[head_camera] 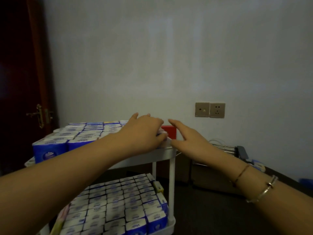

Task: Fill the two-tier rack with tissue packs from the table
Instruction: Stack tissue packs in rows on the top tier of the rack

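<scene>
both rack [171, 175] tiers hold tissue packs [118, 200]; left hand [144, 131] grips one pack, right hand [189, 138] spread.

rack [166, 154] white, two tiers | upper tier: tissue packs [79, 137] under left hand [144, 131] | lower tier: packs in rows below it

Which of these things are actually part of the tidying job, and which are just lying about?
Part of the job:
white two-tier plastic rack
blue-and-white tissue packs
left hand, gripping a pack
right hand

Lying about:
red box
brass wall sockets
dark wooden door
metal wire rack
</scene>
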Tool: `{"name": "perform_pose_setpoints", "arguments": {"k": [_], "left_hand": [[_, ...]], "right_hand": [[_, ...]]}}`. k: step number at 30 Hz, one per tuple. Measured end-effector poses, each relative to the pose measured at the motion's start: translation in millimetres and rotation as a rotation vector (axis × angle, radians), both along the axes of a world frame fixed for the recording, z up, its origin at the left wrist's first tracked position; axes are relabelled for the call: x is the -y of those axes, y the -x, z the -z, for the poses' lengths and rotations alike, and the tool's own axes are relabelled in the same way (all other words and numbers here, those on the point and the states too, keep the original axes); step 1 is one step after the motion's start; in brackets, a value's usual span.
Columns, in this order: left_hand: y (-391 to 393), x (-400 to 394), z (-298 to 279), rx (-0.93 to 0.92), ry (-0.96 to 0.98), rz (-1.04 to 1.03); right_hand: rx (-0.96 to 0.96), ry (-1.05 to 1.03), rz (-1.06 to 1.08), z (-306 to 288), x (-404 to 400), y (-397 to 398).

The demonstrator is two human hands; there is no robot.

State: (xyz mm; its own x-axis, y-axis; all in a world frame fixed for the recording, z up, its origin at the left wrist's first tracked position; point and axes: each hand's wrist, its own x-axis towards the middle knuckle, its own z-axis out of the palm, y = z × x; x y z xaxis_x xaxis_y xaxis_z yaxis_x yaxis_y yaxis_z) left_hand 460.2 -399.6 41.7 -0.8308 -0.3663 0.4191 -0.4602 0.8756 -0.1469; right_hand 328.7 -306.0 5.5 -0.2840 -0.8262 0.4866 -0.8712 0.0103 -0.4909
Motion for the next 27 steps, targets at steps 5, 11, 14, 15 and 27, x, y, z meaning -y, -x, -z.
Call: {"name": "perform_pose_setpoints", "arguments": {"k": [5, 11, 14, 15, 27], "left_hand": [[69.1, -39.5, -4.3, -0.144, -0.003, 0.144], [192.0, -52.5, 35.4, -0.069, -0.221, 0.165], [244.6, -30.8, 69.4, -0.039, -0.410, 0.067], [258.5, -21.7, 81.0, -0.045, -0.460, 0.044], [388.2, 83.7, 166.0, -0.154, -0.625, 0.067]], "right_hand": [[0.093, 0.084, 0.198, 19.6, -32.1, 70.1], [0.199, 0.052, 0.474, 76.9, -71.0, 166.6], [0.238, 0.014, 0.527, 105.5, -75.7, 205.0], [0.234, -0.004, 0.535, 113.3, -74.2, 216.7], [0.051, -0.162, 0.565, 167.9, -2.0, 338.6]]}}
